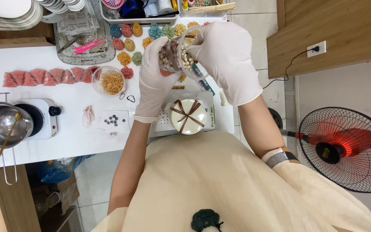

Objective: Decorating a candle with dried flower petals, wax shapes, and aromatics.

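Both my hands wear white gloves and hold a clear plastic cup (177,56) filled with small white and brown beads, tilted above the white table (65,133). My left hand (154,77) wraps the cup's left side. My right hand (226,58) grips its rim and right side. Directly below the cup sits a round cream candle (188,116) with brown ribbon-like strips crossed on top, resting on a small white scale (162,120).
Coloured flower-shaped wax pieces (127,43) lie behind the cup, with a row of pink pieces (44,76) and a bowl of orange shreds (110,81) to the left. A steel pot with a spoon (1,124) sits on a hotplate (39,118). A fan (344,148) stands right.
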